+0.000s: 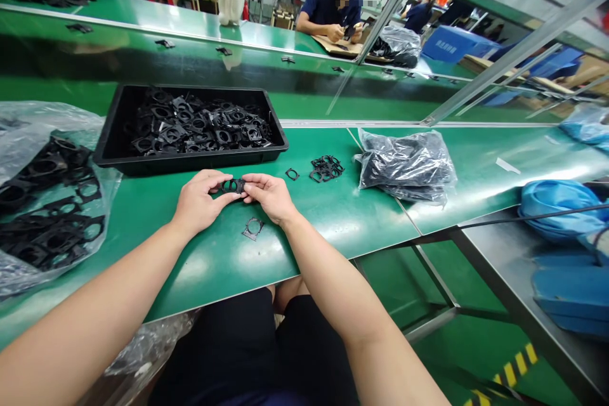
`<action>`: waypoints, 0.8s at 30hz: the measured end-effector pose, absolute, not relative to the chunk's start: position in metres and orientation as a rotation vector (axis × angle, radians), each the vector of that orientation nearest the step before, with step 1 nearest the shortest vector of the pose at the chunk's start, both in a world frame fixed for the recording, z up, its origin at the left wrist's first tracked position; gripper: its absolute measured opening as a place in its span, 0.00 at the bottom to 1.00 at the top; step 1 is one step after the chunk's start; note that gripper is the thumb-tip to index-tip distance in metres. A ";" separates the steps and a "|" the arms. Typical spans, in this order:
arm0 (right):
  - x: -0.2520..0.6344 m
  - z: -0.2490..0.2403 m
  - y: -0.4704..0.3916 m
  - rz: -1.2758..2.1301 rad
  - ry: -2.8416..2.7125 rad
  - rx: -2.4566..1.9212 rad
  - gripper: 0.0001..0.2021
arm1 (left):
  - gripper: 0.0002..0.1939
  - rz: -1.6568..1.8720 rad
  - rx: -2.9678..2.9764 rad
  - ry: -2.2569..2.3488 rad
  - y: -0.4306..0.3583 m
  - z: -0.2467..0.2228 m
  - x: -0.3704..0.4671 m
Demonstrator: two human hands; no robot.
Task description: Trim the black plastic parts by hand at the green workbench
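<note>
Between both hands, just above the green table (200, 273), is a black plastic part with round openings (232, 186). My left hand (200, 200) pinches its left end, thumb below and fingers above. At its right end, my right hand (270, 195) grips it with thumb and fingertips. A single black frame with a round hole (253, 228) lies on the table below my right hand. To the right rest one thin black ring (292, 174) and a small pile of black rings (327, 168). Behind my hands stands a black tray (200, 162) heaped with black parts.
At left lies a clear plastic bag (107, 203) of black frames. A wrapped plastic bag of dark parts (406, 165) sits to the right. Beyond the tray, a conveyor belt (190, 70) carries spaced black parts. A co-worker (328, 9) sits across it. Metal posts (476, 82) rise at right.
</note>
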State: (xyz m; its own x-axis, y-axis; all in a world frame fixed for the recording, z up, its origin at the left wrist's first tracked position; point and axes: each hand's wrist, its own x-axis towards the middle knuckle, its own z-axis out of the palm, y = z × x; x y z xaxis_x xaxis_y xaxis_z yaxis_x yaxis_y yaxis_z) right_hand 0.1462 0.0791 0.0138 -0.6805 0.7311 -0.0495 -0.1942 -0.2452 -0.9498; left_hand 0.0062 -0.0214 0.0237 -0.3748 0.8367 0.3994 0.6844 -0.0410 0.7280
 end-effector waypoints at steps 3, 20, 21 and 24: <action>0.146 0.016 0.078 1.966 -1.407 -0.684 0.19 | 0.19 1.402 1.786 2.097 -0.023 0.026 0.006; 0.152 0.020 0.075 2.019 -1.479 -0.621 0.21 | 0.16 1.238 1.955 2.066 -0.027 0.031 0.008; 0.152 0.021 0.075 2.020 -1.481 -0.622 0.21 | 0.16 1.240 1.951 2.059 -0.027 0.030 0.009; 0.152 0.021 0.074 2.039 -1.471 -0.611 0.21 | 0.17 1.249 1.968 2.032 -0.027 0.029 0.009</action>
